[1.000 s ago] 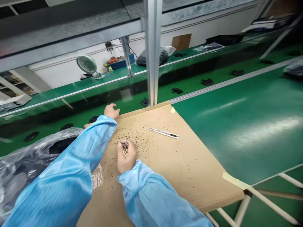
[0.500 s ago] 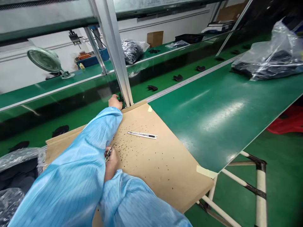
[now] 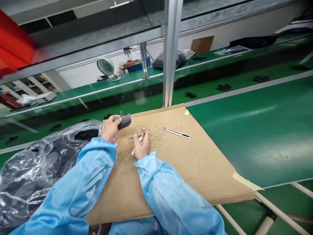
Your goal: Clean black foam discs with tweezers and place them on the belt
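My left hand [image 3: 110, 129] grips a dark grey curved piece [image 3: 125, 121] above the left side of the brown paper sheet [image 3: 176, 173]. Two thin metal prongs stand up behind that piece. Closed round a small metal-tipped hand tool with a pale handle [image 3: 141, 136], my right hand [image 3: 141, 149] is just over the sheet, right of the curved piece and apart from it. The tool's exact kind is hard to make out. Many tiny black scraps [image 3: 156, 137] lie scattered around it. A slim utility knife [image 3: 177, 133] rests on the paper, beyond my right hand.
A clear plastic bag of dark pieces [image 3: 44, 160] bulges at the left. Behind the sheet runs a green conveyor with dark curved pieces, one being a black piece [image 3: 224, 87]. A metal post [image 3: 170, 55] rises at the sheet's back edge. Tape [image 3: 246, 181] holds its right corner.
My left hand has come back from the conveyor by the post, now with the curved piece over the paper. My forearms no longer cross. The view has swung left.
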`<state>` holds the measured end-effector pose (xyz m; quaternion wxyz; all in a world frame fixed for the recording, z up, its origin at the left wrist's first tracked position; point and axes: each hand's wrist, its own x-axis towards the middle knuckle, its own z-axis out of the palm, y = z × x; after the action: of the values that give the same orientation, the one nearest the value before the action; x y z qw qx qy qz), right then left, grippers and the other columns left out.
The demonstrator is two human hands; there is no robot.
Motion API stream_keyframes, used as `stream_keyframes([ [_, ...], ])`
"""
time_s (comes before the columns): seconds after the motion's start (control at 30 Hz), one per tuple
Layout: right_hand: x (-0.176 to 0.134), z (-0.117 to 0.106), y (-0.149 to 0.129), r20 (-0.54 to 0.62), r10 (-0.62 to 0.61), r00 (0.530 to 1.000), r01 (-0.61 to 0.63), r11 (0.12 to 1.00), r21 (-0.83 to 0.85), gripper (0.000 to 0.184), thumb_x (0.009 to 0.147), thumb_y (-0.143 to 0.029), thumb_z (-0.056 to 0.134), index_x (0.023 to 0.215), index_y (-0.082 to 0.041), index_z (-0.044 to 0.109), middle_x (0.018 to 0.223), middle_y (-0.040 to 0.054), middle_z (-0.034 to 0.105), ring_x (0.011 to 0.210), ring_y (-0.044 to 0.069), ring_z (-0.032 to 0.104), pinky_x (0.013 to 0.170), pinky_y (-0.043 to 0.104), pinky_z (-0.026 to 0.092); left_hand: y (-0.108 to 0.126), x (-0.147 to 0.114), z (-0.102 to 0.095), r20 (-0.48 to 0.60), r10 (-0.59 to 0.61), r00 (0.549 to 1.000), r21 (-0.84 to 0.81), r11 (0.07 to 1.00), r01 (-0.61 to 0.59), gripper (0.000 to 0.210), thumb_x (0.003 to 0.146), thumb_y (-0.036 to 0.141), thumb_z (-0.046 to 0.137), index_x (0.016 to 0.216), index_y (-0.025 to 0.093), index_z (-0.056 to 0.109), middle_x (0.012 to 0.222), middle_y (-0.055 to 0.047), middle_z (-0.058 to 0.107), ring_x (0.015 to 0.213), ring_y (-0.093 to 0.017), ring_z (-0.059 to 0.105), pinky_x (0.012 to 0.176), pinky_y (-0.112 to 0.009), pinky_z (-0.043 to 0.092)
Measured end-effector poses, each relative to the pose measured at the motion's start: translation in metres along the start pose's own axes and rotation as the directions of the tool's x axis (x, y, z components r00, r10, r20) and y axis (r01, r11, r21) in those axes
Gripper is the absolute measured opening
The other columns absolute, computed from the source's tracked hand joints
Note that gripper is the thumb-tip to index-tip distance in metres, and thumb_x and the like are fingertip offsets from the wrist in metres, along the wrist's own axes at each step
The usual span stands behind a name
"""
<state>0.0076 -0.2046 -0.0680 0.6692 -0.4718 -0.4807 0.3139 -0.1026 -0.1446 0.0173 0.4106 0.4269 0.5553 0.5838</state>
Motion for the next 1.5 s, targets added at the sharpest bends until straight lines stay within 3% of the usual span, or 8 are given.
stream_keyframes([
  [0.1, -0.001, -0.004, -0.010, 0.044, -0.026, 0.999, 0.025, 0.999, 0.022, 0.043, 0.086, -0.029, 0.050, 0.127, -0.015, 0.046, 0.099, 0.0093, 0.061, 0.088, 0.018, 0.060, 0.082, 0.031, 0.049, -0.018, -0.045, -0.035, 0.063, -0.134, 0.989, -0.152, 0.978, 0.142, 0.027, 0.067, 0.026, 0.070, 0.087, 0.019, 0.053, 0.085, -0.001, 0.062, 0.078, -0.015, 0.062, 0.064, -0.027, 0.051],
  [0.2, -0.004, -0.008, -0.016, 0.226, -0.172, 0.959, 0.188, 0.981, -0.050, 0.046, 0.085, -0.026, 0.052, 0.129, -0.017, 0.047, 0.109, 0.0117, 0.062, 0.100, 0.022, 0.059, 0.090, 0.038, 0.047, -0.041, -0.070, -0.055, 0.082, -0.162, 0.983, -0.290, 0.940, 0.179, 0.039, 0.062, 0.025, 0.077, 0.092, 0.019, 0.054, 0.084, -0.001, 0.064, 0.074, -0.013, 0.062, 0.063, -0.024, 0.051],
  [0.3, -0.004, -0.011, -0.016, 0.378, -0.254, 0.890, 0.325, 0.936, -0.136, 0.044, 0.081, -0.023, 0.054, 0.125, -0.018, 0.051, 0.113, 0.0128, 0.062, 0.105, 0.025, 0.057, 0.093, 0.042, 0.046, -0.057, -0.074, -0.065, 0.042, -0.153, 0.987, -0.428, 0.890, 0.157, 0.044, 0.059, 0.022, 0.081, 0.095, 0.018, 0.056, 0.083, 0.000, 0.065, 0.075, -0.012, 0.063, 0.067, -0.022, 0.051],
  [0.43, 0.000, -0.015, -0.014, 0.470, -0.285, 0.836, 0.417, 0.886, -0.204, 0.035, 0.081, -0.022, 0.054, 0.115, -0.017, 0.058, 0.112, 0.0134, 0.059, 0.105, 0.025, 0.056, 0.093, 0.041, 0.047, -0.061, -0.066, -0.070, 0.006, -0.180, 0.984, -0.572, 0.806, 0.151, 0.034, 0.061, 0.017, 0.079, 0.090, 0.017, 0.061, 0.084, 0.001, 0.064, 0.078, -0.010, 0.062, 0.072, -0.021, 0.051],
  [0.6, 0.001, -0.016, -0.016, 0.613, -0.266, 0.744, 0.522, 0.804, -0.284, 0.033, 0.084, -0.026, 0.055, 0.116, -0.021, 0.058, 0.107, 0.0097, 0.063, 0.099, 0.025, 0.057, 0.091, 0.042, 0.046, -0.058, -0.065, -0.068, 0.057, -0.220, 0.974, -0.605, 0.768, 0.209, 0.034, 0.062, 0.017, 0.079, 0.092, 0.017, 0.062, 0.080, 0.002, 0.063, 0.069, -0.008, 0.059, 0.065, -0.021, 0.052],
  [0.93, -0.003, -0.016, -0.017, 0.672, -0.279, 0.686, 0.594, 0.748, -0.296, 0.030, 0.087, -0.030, 0.054, 0.115, -0.019, 0.059, 0.095, 0.0077, 0.067, 0.087, 0.022, 0.061, 0.081, 0.034, 0.048, -0.063, -0.065, -0.071, 0.131, -0.202, 0.971, -0.529, 0.814, 0.241, 0.053, 0.059, 0.035, 0.083, 0.101, 0.016, 0.057, 0.069, 0.003, 0.057, 0.044, -0.008, 0.049, 0.038, -0.021, 0.042],
  [1.2, -0.004, -0.016, -0.020, 0.707, -0.287, 0.647, 0.621, 0.736, -0.269, 0.029, 0.087, -0.029, 0.055, 0.113, -0.018, 0.060, 0.096, 0.0079, 0.067, 0.089, 0.022, 0.060, 0.083, 0.033, 0.048, -0.061, -0.065, -0.071, 0.142, -0.208, 0.968, -0.526, 0.812, 0.252, 0.050, 0.061, 0.033, 0.081, 0.100, 0.015, 0.057, 0.070, 0.002, 0.058, 0.045, -0.008, 0.049, 0.038, -0.021, 0.041],
  [1.5, -0.003, -0.017, -0.016, 0.750, -0.236, 0.618, 0.668, 0.660, -0.343, 0.026, 0.087, -0.021, 0.053, 0.112, -0.021, 0.060, 0.091, 0.0052, 0.065, 0.086, 0.020, 0.059, 0.080, 0.029, 0.046, -0.059, -0.067, -0.070, 0.134, -0.244, 0.960, -0.521, 0.807, 0.278, 0.048, 0.061, 0.033, 0.081, 0.099, 0.015, 0.057, 0.070, 0.002, 0.057, 0.043, -0.006, 0.047, 0.039, -0.021, 0.040],
])
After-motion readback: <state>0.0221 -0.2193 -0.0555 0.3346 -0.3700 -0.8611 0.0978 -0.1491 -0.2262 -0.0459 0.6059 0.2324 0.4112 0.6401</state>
